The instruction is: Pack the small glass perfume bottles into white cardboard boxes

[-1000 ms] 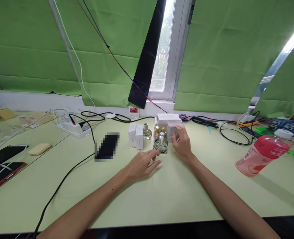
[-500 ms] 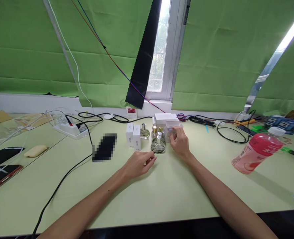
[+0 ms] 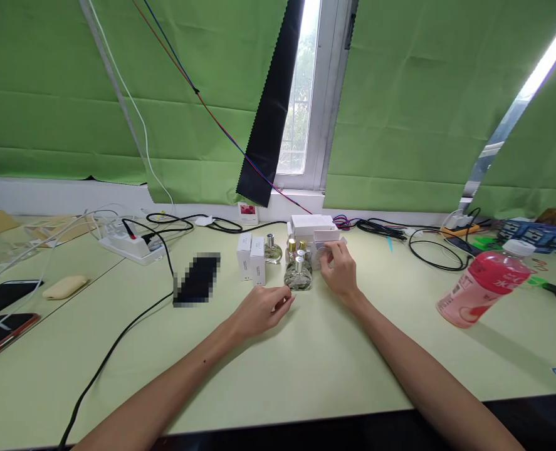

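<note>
My right hand [image 3: 340, 268] has its fingers bent around the near side of a small white box [image 3: 325, 237] with its top flap up. Part of that box is hidden behind the fingers. Resting on the table, my left hand [image 3: 262, 313] is loosely curled, thumb and fingers apart, with nothing in it. Its fingertips come close to a round glass perfume bottle [image 3: 298, 275] with a silver cap. Gold-capped bottles [image 3: 291, 248] stand just behind that one. Farther left are another silver-capped perfume bottle [image 3: 272, 250] and two upright white cartons [image 3: 257, 262].
A pink drink bottle [image 3: 484, 285] stands at the right. On the left lie a pixelated dark object [image 3: 197, 280], a power strip [image 3: 134, 247], phones [image 3: 5, 338] and a cream oval object [image 3: 65, 287]. Black cables [image 3: 381, 229] run along the back of the table [image 3: 353, 376].
The whole view has shifted very slightly. Both hands keep nearly the same place and pose, and the bottles and boxes stay where they were.
</note>
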Available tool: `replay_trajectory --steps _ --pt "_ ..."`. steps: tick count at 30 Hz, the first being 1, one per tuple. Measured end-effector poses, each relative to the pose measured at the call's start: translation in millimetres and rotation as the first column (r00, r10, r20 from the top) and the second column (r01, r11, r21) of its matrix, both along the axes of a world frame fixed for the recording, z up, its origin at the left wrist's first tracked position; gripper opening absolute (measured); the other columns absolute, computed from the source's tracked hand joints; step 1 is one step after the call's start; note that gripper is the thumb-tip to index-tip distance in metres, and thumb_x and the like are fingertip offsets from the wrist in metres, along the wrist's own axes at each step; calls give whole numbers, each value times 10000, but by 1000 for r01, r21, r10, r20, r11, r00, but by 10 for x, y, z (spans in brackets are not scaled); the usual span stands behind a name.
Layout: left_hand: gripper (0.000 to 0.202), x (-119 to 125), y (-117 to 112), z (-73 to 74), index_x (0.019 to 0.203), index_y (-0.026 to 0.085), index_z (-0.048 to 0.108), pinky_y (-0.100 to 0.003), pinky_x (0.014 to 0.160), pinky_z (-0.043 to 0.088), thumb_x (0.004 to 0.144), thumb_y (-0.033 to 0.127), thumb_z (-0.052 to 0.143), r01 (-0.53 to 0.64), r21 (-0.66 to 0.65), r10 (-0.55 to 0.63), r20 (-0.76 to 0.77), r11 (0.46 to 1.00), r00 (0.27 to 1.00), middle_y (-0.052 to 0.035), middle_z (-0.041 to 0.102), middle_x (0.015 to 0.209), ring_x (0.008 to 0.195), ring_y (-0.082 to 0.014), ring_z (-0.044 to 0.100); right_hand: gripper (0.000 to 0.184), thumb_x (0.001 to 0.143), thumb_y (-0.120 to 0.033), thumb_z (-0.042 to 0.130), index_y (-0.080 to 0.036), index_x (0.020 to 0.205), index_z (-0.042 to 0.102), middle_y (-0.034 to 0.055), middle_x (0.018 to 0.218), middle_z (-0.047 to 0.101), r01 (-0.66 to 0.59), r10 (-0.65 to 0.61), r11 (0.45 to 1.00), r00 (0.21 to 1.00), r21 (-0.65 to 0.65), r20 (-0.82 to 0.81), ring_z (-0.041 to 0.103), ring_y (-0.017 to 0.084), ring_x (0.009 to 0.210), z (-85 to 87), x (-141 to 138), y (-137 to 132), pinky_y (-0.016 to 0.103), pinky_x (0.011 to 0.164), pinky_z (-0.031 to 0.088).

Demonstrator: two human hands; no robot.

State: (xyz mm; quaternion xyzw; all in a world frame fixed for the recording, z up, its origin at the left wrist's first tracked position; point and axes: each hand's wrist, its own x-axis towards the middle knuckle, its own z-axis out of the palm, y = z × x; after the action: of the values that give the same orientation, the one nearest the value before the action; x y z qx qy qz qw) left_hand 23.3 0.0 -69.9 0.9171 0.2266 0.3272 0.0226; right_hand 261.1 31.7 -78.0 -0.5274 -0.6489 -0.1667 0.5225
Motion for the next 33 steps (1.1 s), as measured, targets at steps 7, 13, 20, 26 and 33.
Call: replay_trajectory --steps 7,13,20,26,33 --pt "201 4 7 -13 815 199 523 -215 510 327 1006 230 468 -2 4 2 -6 1000 1000 71 532 580 473 -78 485 157 902 -145 466 -200 962 600 63 921 634 14 -11 999 998 52 -54 587 165 667 17 3 -8 291 649 481" --pt "195 10 1 -14 820 199 523 -212 519 325 1004 231 469 -5 5 5 -32 1000 999 69 527 580 485 -84 492 154 882 -131 477 -197 935 606 50 892 630 15 -6 993 997 121 -78 579 159 665 21 16 -4 281 614 453" --pt "192 5 12 -24 822 197 532 -226 518 319 1000 225 467 -4 6 4 -47 1000 999 61 539 591 500 -91 491 149 873 -123 467 -200 900 592 36 851 601 17 0 989 993 144 -120 545 149 635 43 13 -24 267 560 413" --pt "208 3 23 -44 808 193 539 -232 520 320 1000 227 464 13 11 -12 -58 1000 998 52 540 602 506 -91 481 157 852 -105 448 -204 865 569 21 827 572 7 16 988 988 153 -153 493 140 606 50 29 -37 265 556 399" --pt "215 1 17 -41 817 188 549 -230 521 319 1005 232 455 8 -9 -9 -76 1000 997 43 552 611 509 -93 483 197 823 -68 410 -220 806 534 11 767 566 9 27 978 985 208 -169 526 162 660 76 29 -61 277 591 406"
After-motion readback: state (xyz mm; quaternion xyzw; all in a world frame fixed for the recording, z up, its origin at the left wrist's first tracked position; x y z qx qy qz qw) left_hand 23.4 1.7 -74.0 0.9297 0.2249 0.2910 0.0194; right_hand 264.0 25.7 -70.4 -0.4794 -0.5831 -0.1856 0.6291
